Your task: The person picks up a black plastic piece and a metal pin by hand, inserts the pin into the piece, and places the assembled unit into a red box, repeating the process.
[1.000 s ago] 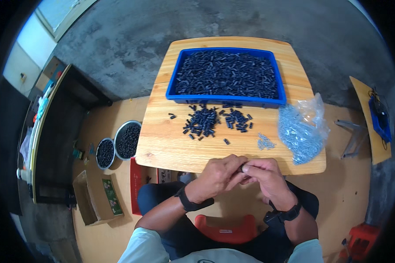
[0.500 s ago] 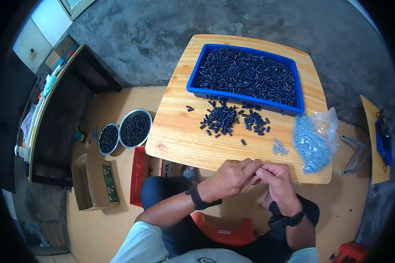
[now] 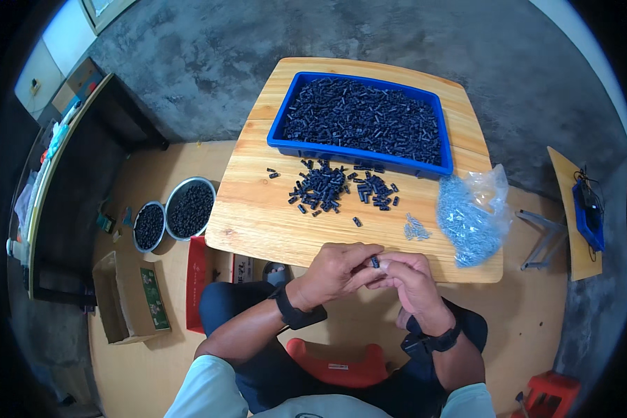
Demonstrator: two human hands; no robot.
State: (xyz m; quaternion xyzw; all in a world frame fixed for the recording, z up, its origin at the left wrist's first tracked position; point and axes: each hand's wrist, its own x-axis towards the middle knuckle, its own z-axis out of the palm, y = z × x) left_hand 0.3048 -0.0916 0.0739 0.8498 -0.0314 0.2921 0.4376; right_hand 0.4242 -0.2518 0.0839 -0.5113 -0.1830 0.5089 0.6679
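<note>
At the near edge of the wooden table, my left hand (image 3: 336, 270) and my right hand (image 3: 412, 280) meet with fingers closed. A small black plastic piece (image 3: 375, 262) shows between their fingertips, pinched from both sides. Just beyond, a little heap of small silvery screws (image 3: 416, 228) lies on the tabletop, beside a clear plastic bag (image 3: 471, 221) full of similar metal pieces. Two loose piles of short black plastic pieces (image 3: 320, 187) sit farther left. Behind them stands a blue tray (image 3: 359, 155) filled with many more of the same kind.
On the floor to the left are two metal bowls (image 3: 211, 221) of black parts, an open cardboard box (image 3: 129, 327) and a red box (image 3: 195, 292). A red stool (image 3: 338, 366) is below my legs. A dark shelf unit stands far left, a small board-topped stand (image 3: 571, 216) at right.
The black plastic piece now shows between my fingertips; it was hidden before. My hands have turned slightly apart at the top. The whole view has shifted, so the table appears farther left.
</note>
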